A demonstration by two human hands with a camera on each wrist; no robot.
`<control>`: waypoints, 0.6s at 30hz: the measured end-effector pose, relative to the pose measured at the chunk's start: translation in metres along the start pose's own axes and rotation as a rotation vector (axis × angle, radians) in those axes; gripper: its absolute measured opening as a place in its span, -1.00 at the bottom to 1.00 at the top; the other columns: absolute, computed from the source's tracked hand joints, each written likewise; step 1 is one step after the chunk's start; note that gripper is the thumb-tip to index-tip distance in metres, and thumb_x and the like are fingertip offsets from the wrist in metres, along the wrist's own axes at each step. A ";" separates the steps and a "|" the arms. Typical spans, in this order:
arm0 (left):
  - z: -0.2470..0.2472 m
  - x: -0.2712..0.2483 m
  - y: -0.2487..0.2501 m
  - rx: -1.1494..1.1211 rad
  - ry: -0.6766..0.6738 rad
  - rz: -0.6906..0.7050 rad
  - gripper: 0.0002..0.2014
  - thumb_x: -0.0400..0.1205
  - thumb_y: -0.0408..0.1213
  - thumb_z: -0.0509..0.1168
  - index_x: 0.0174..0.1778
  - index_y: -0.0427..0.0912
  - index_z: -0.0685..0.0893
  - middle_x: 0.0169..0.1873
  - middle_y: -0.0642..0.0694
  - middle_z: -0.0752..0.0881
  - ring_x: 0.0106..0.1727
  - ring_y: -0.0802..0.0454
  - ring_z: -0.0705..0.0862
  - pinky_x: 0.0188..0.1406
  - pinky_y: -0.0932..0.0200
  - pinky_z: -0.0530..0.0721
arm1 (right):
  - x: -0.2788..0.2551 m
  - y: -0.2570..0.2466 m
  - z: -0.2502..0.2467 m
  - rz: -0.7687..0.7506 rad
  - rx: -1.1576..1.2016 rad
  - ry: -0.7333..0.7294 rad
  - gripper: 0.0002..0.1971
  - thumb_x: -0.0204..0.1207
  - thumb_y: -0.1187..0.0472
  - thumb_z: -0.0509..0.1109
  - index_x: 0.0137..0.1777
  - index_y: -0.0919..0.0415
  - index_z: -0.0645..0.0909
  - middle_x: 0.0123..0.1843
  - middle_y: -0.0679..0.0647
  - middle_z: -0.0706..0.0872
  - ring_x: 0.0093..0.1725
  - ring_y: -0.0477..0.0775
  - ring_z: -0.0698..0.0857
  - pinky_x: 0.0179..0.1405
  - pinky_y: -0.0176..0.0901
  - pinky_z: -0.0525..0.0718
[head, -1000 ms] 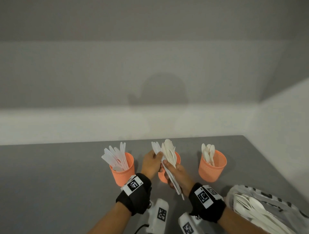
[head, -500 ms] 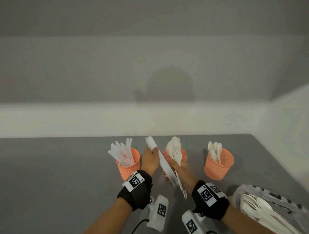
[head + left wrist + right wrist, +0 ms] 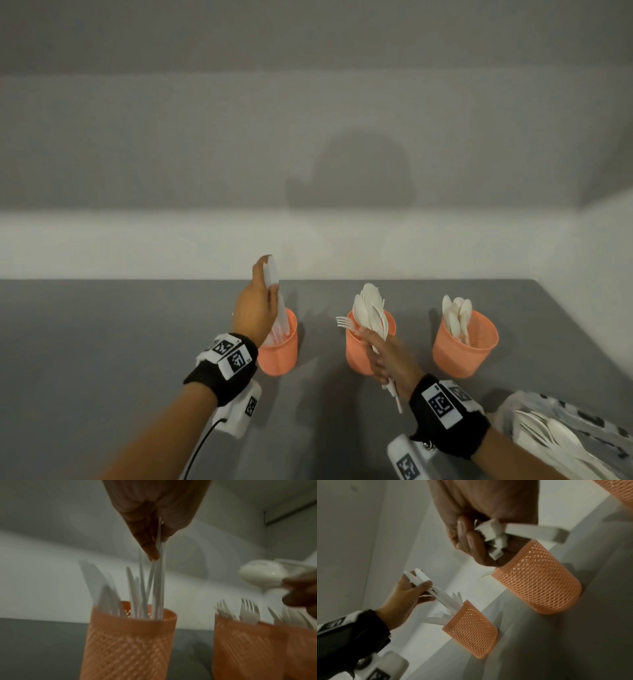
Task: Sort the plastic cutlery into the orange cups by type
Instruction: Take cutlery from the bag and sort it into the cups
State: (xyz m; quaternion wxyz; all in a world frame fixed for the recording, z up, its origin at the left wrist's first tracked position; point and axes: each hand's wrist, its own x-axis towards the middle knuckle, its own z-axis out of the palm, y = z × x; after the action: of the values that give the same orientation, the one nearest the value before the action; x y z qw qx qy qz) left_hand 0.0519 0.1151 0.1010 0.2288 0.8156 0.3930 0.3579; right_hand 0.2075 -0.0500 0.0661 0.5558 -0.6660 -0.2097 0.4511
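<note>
Three orange mesh cups stand in a row on the grey table. My left hand [image 3: 265, 284] pinches a few white plastic knives [image 3: 159, 561] upright, their lower ends inside the left cup [image 3: 278, 349], which holds several knives. My right hand [image 3: 373, 346] grips a bundle of white spoons and forks [image 3: 370, 308] by the handles, just in front of the middle cup [image 3: 356, 356]. Forks [image 3: 248, 611] stand in that middle cup [image 3: 248, 649]. The right cup [image 3: 466, 349] holds several spoons. Both left cup [image 3: 471, 628] and middle cup [image 3: 539, 582] show in the right wrist view.
A clear plastic bag [image 3: 568, 442] with more white cutlery lies at the table's near right corner. A pale wall runs along the table's far edge and right side. Bare grey tabletop [image 3: 102, 342] stretches to the left of the cups.
My left hand has pulled the knives out of the shared bundle, carried them left and lowered their ends into the left cup. The right hand keeps the remaining cutlery by the middle cup.
</note>
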 end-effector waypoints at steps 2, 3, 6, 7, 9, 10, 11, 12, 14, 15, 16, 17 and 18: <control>0.008 -0.006 -0.005 0.057 -0.086 0.021 -0.37 0.68 -0.35 0.13 0.63 -0.10 -0.02 -0.47 -0.06 0.55 -0.47 0.00 0.54 -0.42 0.15 0.46 | -0.001 0.000 0.000 0.004 0.007 0.007 -0.67 0.57 0.04 0.32 -0.35 0.14 0.36 -0.69 -0.06 0.24 -0.76 -0.14 0.17 -0.75 -0.38 0.16; 0.012 -0.007 -0.007 0.097 -0.122 0.019 -0.31 0.67 -0.37 0.13 0.63 -0.06 -0.10 -0.52 -0.01 0.48 -0.51 0.07 0.49 -0.48 0.20 0.45 | 0.000 0.000 -0.001 0.005 0.015 0.013 -0.68 0.57 0.04 0.32 -0.35 0.14 0.37 -0.69 -0.06 0.25 -0.75 -0.14 0.18 -0.75 -0.38 0.17; 0.019 -0.008 -0.009 0.182 -0.189 0.028 -0.34 0.64 -0.42 0.14 0.62 -0.04 0.03 -0.53 0.00 0.47 -0.49 0.05 0.49 -0.39 0.21 0.47 | 0.000 0.000 -0.003 -0.001 0.028 0.039 -0.70 0.59 0.07 0.29 -0.33 0.15 0.38 -0.70 -0.08 0.27 -0.73 -0.14 0.20 -0.72 -0.34 0.21; 0.021 -0.008 -0.009 0.188 -0.205 0.024 -0.42 0.64 -0.43 0.13 0.58 -0.09 0.17 -0.49 -0.03 0.51 -0.43 0.00 0.52 -0.32 0.19 0.46 | 0.001 0.001 -0.004 -0.012 0.031 0.044 -0.71 0.60 0.08 0.27 -0.31 0.15 0.38 -0.70 -0.09 0.27 -0.73 -0.14 0.22 -0.71 -0.33 0.22; 0.025 -0.009 -0.010 0.179 -0.198 0.014 -0.60 0.64 -0.44 0.11 0.42 -0.23 0.40 -0.37 -0.15 0.61 -0.31 -0.10 0.60 -0.25 0.14 0.48 | 0.000 0.000 -0.006 -0.024 0.029 0.047 -0.70 0.63 0.08 0.25 -0.31 0.17 0.39 -0.71 -0.09 0.29 -0.73 -0.15 0.24 -0.70 -0.33 0.25; 0.027 -0.010 -0.009 0.183 -0.194 0.022 -0.67 0.64 -0.46 0.11 0.34 -0.31 0.48 -0.28 -0.23 0.66 -0.22 -0.17 0.65 -0.20 0.11 0.51 | -0.001 0.000 -0.006 -0.021 0.024 0.048 -0.69 0.63 0.08 0.24 -0.32 0.18 0.40 -0.71 -0.09 0.29 -0.73 -0.16 0.25 -0.69 -0.34 0.27; 0.028 -0.011 -0.008 0.191 -0.187 0.035 -0.71 0.64 -0.48 0.12 0.27 -0.36 0.52 -0.16 -0.31 0.69 -0.11 -0.24 0.68 -0.12 0.06 0.53 | -0.001 0.001 -0.006 -0.017 0.021 0.048 -0.69 0.63 0.08 0.24 -0.33 0.18 0.41 -0.70 -0.09 0.30 -0.73 -0.16 0.26 -0.68 -0.34 0.28; 0.029 -0.012 -0.007 0.200 -0.179 0.039 -0.70 0.63 -0.50 0.12 0.27 -0.38 0.53 -0.06 -0.35 0.70 -0.04 -0.29 0.68 -0.06 0.01 0.54 | -0.001 0.001 -0.006 -0.010 0.019 0.049 -0.69 0.63 0.07 0.25 -0.32 0.19 0.42 -0.70 -0.09 0.30 -0.73 -0.16 0.27 -0.68 -0.34 0.29; 0.029 -0.013 -0.003 0.183 -0.177 -0.003 -0.56 0.60 -0.55 0.11 0.43 -0.31 0.40 0.05 -0.32 0.67 -0.03 -0.27 0.67 -0.06 0.00 0.57 | -0.002 0.002 -0.006 0.001 0.015 0.053 -0.70 0.61 0.04 0.27 -0.28 0.20 0.44 -0.68 -0.07 0.31 -0.73 -0.16 0.28 -0.67 -0.33 0.30; 0.028 -0.014 -0.002 0.166 -0.176 -0.028 -0.47 0.58 -0.58 0.10 0.51 -0.24 0.31 0.06 -0.27 0.65 -0.04 -0.25 0.67 -0.07 0.00 0.58 | -0.002 0.003 -0.006 -0.002 0.011 0.050 -0.71 0.60 0.02 0.27 -0.27 0.20 0.45 -0.68 -0.07 0.31 -0.73 -0.15 0.27 -0.67 -0.33 0.30; 0.028 -0.013 -0.003 0.164 -0.173 -0.041 -0.41 0.57 -0.60 0.08 0.55 -0.20 0.24 0.06 -0.24 0.63 -0.03 -0.23 0.67 -0.06 -0.01 0.59 | -0.002 0.004 -0.006 -0.005 0.008 0.049 -0.71 0.60 0.02 0.27 -0.26 0.20 0.46 -0.68 -0.07 0.31 -0.73 -0.15 0.27 -0.66 -0.32 0.30; 0.029 -0.011 -0.006 0.193 -0.178 -0.029 -0.39 0.56 -0.62 0.07 0.56 -0.19 0.23 0.06 -0.24 0.62 -0.03 -0.23 0.67 -0.05 -0.04 0.61 | -0.001 0.004 -0.006 -0.009 0.006 0.048 -0.71 0.60 0.02 0.27 -0.24 0.20 0.46 -0.68 -0.06 0.31 -0.72 -0.15 0.27 -0.66 -0.32 0.30; 0.030 -0.010 -0.007 0.257 -0.194 0.002 -0.41 0.56 -0.62 0.08 0.54 -0.23 0.28 0.07 -0.25 0.64 -0.02 -0.25 0.68 -0.06 -0.06 0.62 | -0.002 0.003 -0.006 -0.011 0.006 0.049 -0.71 0.60 0.02 0.27 -0.24 0.20 0.46 -0.67 -0.06 0.32 -0.72 -0.15 0.28 -0.66 -0.32 0.30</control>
State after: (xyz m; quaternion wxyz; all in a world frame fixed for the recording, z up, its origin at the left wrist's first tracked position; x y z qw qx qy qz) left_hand 0.0670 0.1087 0.0735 0.1592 0.8691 0.4109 0.2245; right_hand 0.2106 -0.0553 0.0643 0.5654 -0.6738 -0.1984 0.4323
